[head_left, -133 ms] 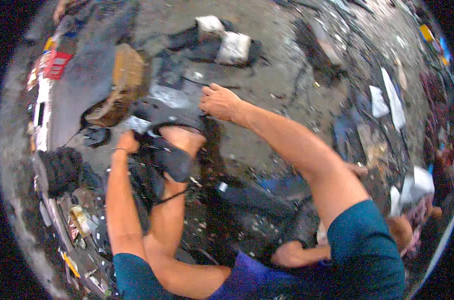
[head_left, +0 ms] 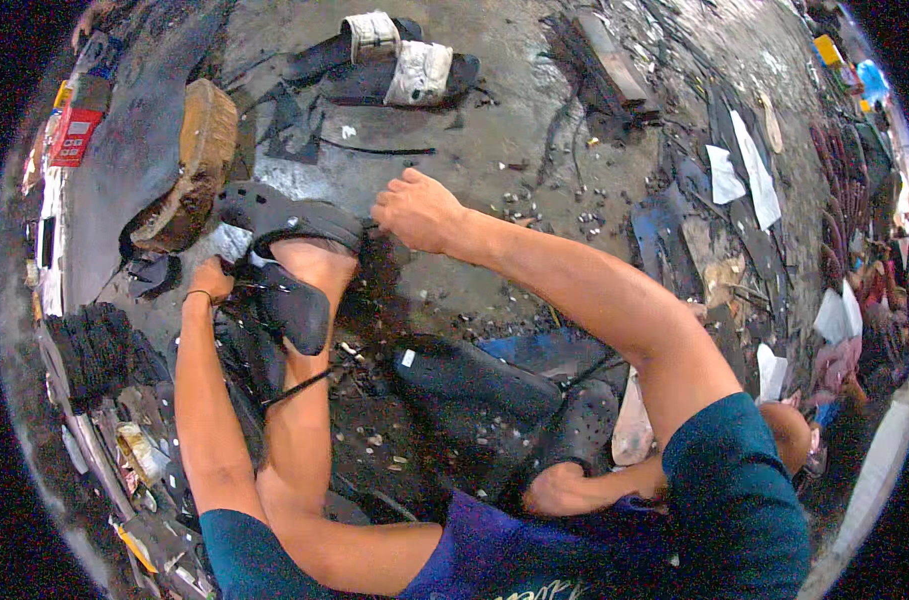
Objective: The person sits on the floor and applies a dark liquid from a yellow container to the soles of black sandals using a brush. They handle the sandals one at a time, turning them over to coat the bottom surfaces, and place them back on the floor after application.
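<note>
My left hand (head_left: pixel 210 277) is closed at the near left edge of a black clog (head_left: pixel 334 225), beside a pale shiny patch (head_left: pixel 231 242). Its fingertips are partly hidden, so what they grip cannot be made out. Against my bare left foot (head_left: pixel 314 262) lies the clog, with a broad black piece (head_left: pixel 299 310) across the foot on the near side. My right hand (head_left: pixel 419 212) hovers just right of the clog, fingers curled into a fist; anything inside it is hidden. Left of the clog leans a thick tan-brown block (head_left: pixel 209 130).
Black slides with white straps (head_left: pixel 421 75) lie at the far middle. Two dark clogs (head_left: pixel 479 378) (head_left: pixel 586 425) lie nearer, at lower middle. White scraps (head_left: pixel 724 175) and dark strips litter the right. A red box (head_left: pixel 77 133) stands far left, above a black ribbed bundle (head_left: pixel 99 345).
The whole view has shifted, moving the scene left in the picture. My right hand is slightly farther right of the clog. The left hand keeps its place at the clog's edge.
</note>
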{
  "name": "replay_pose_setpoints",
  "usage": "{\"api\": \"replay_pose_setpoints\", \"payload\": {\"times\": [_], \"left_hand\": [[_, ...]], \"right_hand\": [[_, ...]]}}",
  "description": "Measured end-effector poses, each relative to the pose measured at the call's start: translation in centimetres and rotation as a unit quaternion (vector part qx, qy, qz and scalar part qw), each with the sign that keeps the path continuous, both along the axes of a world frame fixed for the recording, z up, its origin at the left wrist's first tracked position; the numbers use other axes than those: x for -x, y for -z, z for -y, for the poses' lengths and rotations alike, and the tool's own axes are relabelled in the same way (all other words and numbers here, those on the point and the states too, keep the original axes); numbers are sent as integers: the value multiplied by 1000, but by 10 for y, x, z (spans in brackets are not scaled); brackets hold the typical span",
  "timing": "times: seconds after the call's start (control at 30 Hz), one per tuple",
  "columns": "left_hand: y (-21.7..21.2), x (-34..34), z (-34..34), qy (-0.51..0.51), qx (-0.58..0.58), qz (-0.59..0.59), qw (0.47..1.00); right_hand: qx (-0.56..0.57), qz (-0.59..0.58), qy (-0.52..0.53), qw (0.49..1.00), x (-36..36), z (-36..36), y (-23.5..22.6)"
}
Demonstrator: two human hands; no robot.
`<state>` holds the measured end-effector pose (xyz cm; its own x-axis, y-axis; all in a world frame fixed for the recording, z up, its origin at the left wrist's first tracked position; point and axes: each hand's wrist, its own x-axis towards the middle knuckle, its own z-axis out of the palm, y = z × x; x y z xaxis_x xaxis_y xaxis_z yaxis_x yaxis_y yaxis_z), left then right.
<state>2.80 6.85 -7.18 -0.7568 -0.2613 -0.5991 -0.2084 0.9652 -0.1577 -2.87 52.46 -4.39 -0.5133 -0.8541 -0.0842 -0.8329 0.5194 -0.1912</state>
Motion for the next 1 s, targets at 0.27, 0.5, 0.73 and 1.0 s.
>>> {"api": "replay_pose_setpoints", "payload": {"times": [0.27, 0.5, 0.73, 1.0], "left_hand": [[22, 25, 37, -31, -27, -109, 993], [48, 29, 70, 41, 69, -72, 994], [42, 37, 75, 1, 17, -1, 1000], [25, 22, 90, -168, -208, 2, 964]], "right_hand": [[50, -40, 27, 998, 37, 0, -8], [-27, 39, 99, 994, 31, -83, -42], [-89, 261, 346, 897, -85, -251, -133], [-14, 155, 416, 896, -71, -250, -100]]}}
